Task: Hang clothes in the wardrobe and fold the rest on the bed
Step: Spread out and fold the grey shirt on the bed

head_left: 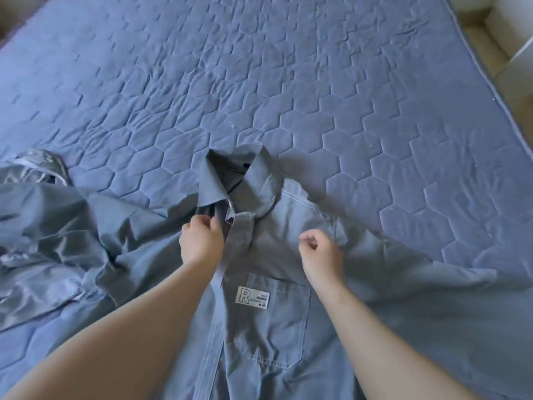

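A grey-blue collared shirt (277, 327) lies front-up on the bed (259, 82), its collar pointing away from me and a chest pocket with a white label facing up. My left hand (202, 241) pinches the shirt's front placket just below the collar. My right hand (320, 249) hovers over the shirt's chest to the right of the placket, fingers curled in; whether it grips any cloth is unclear. The shirt's left half is bunched and wrinkled, its right sleeve spreads out toward the right.
A shiny silver-grey satin garment (34, 255) lies crumpled at the left edge of the bed. The bed wears a blue quilted cover with a hexagon pattern. White furniture (513, 30) stands beyond the bed's right edge.
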`<action>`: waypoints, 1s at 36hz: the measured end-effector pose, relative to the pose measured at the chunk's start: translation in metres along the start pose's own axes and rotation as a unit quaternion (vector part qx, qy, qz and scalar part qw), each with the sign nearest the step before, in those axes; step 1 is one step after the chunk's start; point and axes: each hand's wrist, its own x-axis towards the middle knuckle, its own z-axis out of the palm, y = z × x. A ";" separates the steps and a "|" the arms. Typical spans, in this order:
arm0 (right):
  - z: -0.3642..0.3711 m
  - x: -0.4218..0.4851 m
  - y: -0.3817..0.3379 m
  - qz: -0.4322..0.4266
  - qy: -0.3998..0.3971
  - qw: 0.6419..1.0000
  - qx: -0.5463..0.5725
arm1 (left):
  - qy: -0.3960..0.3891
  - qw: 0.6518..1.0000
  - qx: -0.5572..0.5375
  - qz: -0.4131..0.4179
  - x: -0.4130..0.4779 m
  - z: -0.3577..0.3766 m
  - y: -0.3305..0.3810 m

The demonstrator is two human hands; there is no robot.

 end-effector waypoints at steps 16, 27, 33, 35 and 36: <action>0.103 0.101 -0.085 -0.085 -0.139 0.909 -0.385 | -0.208 0.914 -0.338 -0.085 0.088 -0.009 0.004; 0.099 0.115 -0.097 -0.100 -0.150 0.867 -0.465 | -0.243 0.912 -0.323 -0.063 0.093 -0.019 0.006; 0.093 0.110 -0.096 -0.146 -0.152 0.871 -0.443 | -0.268 0.929 -0.253 -0.009 0.090 -0.024 0.014; 0.094 0.109 -0.099 -0.152 -0.156 0.869 -0.444 | -0.295 0.933 -0.207 0.007 0.089 -0.026 0.019; 0.096 0.110 -0.101 -0.148 -0.159 0.868 -0.447 | -0.306 0.935 -0.178 0.008 0.090 -0.027 0.022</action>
